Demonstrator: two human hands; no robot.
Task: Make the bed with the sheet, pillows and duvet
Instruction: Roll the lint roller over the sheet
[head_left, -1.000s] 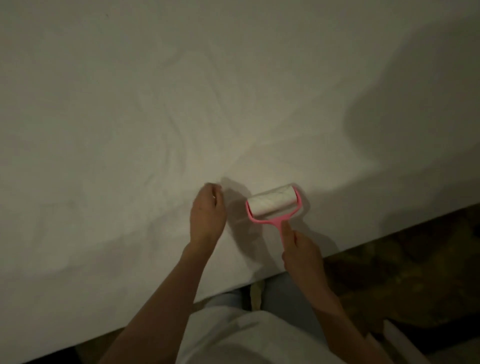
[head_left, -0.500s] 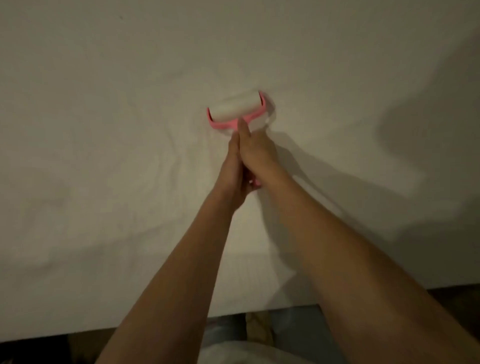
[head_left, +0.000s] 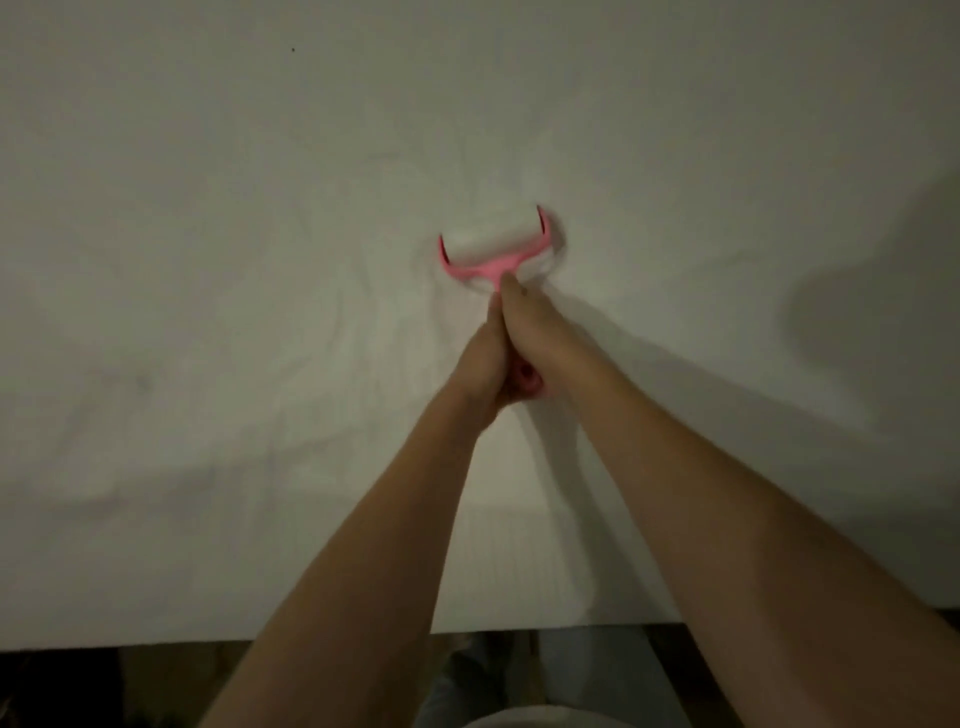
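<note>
1. Setting: a dim room; a bed covered by a white sheet (head_left: 260, 260) fills nearly the whole view. Its near edge runs across the bottom, with dark floor below it.
2. Near edge: both forearms cross it side by side, reaching away from the person. No pillows or duvet are in view.
3. Left hand (head_left: 480, 371): curled round the lower end of the pink handle, just left of the other hand and touching it.
4. Right hand (head_left: 535, 332): wrapped over the handle from the right, forefinger laid straight along the stem toward the roller head; it sits slightly farther out than the left.
5. Lint roller (head_left: 496, 249): directly beyond the fingers, toward the middle of the sheet. Handle points back at the person; white drum lies crosswise, resting on the fabric, slightly blurred.
6. Sheet around the roller: shallow creases fan leftward and toward the near edge.
7. Judgement: the stroke runs along the handle's axis, so travel is straight out or straight back.
</note>
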